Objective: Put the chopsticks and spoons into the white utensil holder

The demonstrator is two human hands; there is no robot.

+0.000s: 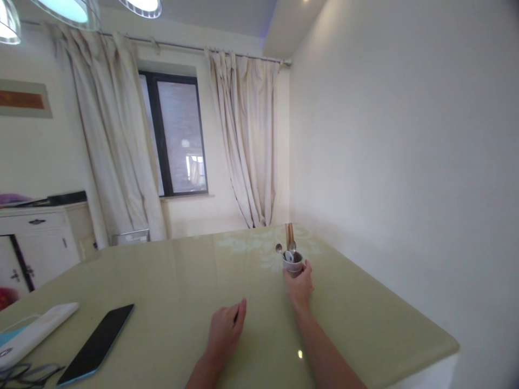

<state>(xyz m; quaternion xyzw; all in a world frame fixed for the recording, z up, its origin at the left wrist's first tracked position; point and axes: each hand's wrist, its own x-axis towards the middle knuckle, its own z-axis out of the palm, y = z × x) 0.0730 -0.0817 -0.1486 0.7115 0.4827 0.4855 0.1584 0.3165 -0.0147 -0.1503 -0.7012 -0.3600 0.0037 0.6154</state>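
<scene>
A small grey cup (292, 267) stands on the pale green table (170, 281) and holds spoons and wooden chopsticks (289, 235) upright. My right hand (300, 285) is wrapped around the cup from the near side. My left hand (225, 330) rests flat on the table nearer to me, fingers loosely together, holding nothing.
A black phone (97, 342) lies face up at the near left, beside a white flat device (36, 330) and some cables (24, 374). A white wall runs along the table's right edge. A white cabinet (40, 243) and curtained window (178, 135) stand beyond.
</scene>
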